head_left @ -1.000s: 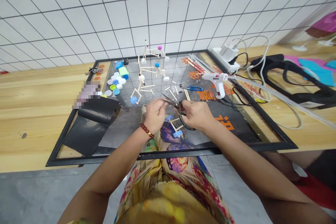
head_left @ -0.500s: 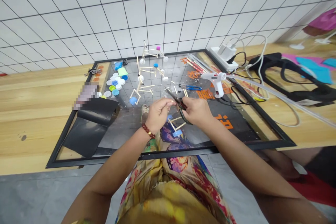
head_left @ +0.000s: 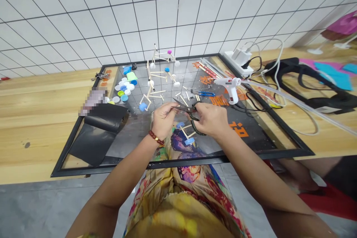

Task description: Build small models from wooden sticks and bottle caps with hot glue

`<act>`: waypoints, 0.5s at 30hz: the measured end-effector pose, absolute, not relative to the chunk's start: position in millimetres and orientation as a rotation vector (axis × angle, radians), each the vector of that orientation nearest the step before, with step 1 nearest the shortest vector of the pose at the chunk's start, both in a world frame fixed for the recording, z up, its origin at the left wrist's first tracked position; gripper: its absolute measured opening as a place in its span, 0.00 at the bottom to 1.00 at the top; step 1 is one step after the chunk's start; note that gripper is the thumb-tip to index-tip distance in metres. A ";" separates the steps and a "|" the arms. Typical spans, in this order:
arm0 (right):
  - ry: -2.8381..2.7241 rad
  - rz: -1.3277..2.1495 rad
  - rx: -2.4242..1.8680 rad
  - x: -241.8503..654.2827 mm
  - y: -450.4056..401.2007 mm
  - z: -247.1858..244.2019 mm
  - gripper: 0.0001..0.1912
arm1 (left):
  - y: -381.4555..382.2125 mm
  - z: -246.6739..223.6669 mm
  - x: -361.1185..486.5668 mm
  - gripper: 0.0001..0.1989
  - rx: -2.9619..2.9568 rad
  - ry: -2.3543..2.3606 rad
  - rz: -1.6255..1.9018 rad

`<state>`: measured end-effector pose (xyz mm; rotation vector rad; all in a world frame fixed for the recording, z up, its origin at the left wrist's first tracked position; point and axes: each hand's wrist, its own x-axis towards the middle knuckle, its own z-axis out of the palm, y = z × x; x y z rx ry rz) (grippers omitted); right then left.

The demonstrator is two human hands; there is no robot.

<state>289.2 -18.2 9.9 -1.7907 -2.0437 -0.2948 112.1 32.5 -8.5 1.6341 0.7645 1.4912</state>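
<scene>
My right hand (head_left: 211, 119) is closed round the handles of dark scissors (head_left: 184, 109), whose blades stand apart and point left. The fingertips of my left hand (head_left: 164, 119) are pinched together beside the blade tips; what they hold is too small to make out. Below the scissors, a small stick frame with blue caps (head_left: 189, 141) rests on the glass panel. Farther back stand several stick models with wheels, one with a blue wheel (head_left: 143, 106) and one with a pink piece (head_left: 169, 51).
A white glue gun (head_left: 230, 87) and blue cutter (head_left: 206, 93) lie to the right, near a power strip (head_left: 237, 63) with cables. Colored bottle caps (head_left: 126, 88) and black sheets (head_left: 95, 145) are at left. A black frame (head_left: 290, 153) edges the panel. Part of another person shows at lower right.
The scissors have opened and their blades have swung toward the left. My hands have moved slightly apart. The view has shifted a little.
</scene>
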 end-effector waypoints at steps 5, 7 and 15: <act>-2.094 -0.241 -1.964 290.6 -17.5 13.4 0.19 | 27.5 -3.4 111.3 0.10 1.729 0.773 1.386; -2.024 -0.214 -2.138 298.0 -17.8 21.0 0.22 | 25.8 -1.0 110.2 0.10 1.740 0.809 1.312; -1.922 0.328 -2.707 368.3 -37.7 49.5 0.30 | 28.9 -3.4 107.3 0.16 1.563 1.010 1.236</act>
